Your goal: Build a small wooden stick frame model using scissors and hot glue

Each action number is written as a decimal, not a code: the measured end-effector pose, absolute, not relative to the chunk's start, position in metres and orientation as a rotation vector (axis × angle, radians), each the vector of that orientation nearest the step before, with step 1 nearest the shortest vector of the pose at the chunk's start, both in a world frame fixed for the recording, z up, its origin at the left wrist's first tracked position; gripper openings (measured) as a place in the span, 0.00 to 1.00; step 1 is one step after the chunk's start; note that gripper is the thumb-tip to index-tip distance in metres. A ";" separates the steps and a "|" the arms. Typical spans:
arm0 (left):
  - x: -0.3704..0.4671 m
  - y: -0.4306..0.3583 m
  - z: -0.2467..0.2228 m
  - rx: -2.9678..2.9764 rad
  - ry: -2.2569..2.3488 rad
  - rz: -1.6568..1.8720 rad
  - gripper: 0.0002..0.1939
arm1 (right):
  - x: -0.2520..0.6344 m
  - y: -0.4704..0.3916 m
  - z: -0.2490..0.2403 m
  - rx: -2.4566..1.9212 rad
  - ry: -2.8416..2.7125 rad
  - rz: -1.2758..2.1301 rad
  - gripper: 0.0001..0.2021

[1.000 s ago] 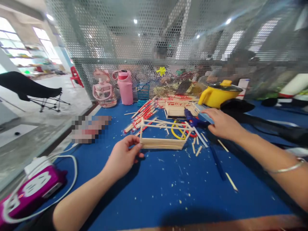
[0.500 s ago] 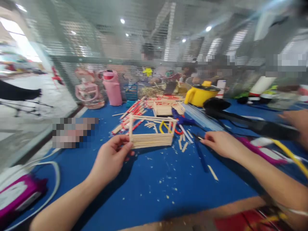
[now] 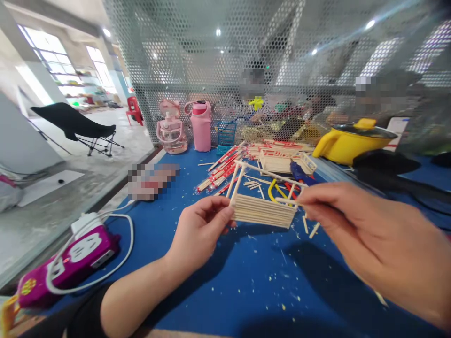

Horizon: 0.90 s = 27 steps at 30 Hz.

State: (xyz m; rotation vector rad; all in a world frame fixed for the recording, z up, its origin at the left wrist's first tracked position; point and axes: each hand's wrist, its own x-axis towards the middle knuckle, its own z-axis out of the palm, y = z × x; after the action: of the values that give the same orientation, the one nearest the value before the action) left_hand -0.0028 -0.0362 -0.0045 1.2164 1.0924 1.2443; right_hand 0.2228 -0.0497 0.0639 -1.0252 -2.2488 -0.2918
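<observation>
My left hand [image 3: 202,227] pinches the left end of a small frame of glued wooden sticks [image 3: 264,211], held tilted above the blue table. Its lower wall is stacked sticks; thin posts and a rail rise over it. My right hand [image 3: 369,234] is closed at the frame's right end, its fingertips around a short wooden stick [image 3: 284,201] that points left. Whether that stick touches the frame is unclear. Behind the frame lie a second stick structure [image 3: 273,164], a blue glue gun [image 3: 299,172] and a tool with yellow handles [image 3: 272,191].
Red-wrapped stick bundles [image 3: 221,171] lie farther back. A pink bottle [image 3: 201,126], a clear pink jug [image 3: 172,134] and a yellow pot [image 3: 343,145] stand by the perforated screen [image 3: 197,61]. A purple power strip [image 3: 70,260] with a white cable sits at left.
My right hand has come up from the table at the right to the frame's right end, now with a short stick. The frame has tilted in my left hand. The view has swung left.
</observation>
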 end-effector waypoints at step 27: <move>0.002 -0.047 -0.003 1.239 0.937 1.244 0.08 | 0.197 -0.040 0.035 -0.721 -2.174 -0.439 0.08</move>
State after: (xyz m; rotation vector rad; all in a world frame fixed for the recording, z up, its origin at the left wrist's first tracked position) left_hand 0.0018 -0.0470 -0.0027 1.2393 0.9368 1.2439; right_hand 0.1974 -0.0403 0.0348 -0.7207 -2.1738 -0.4391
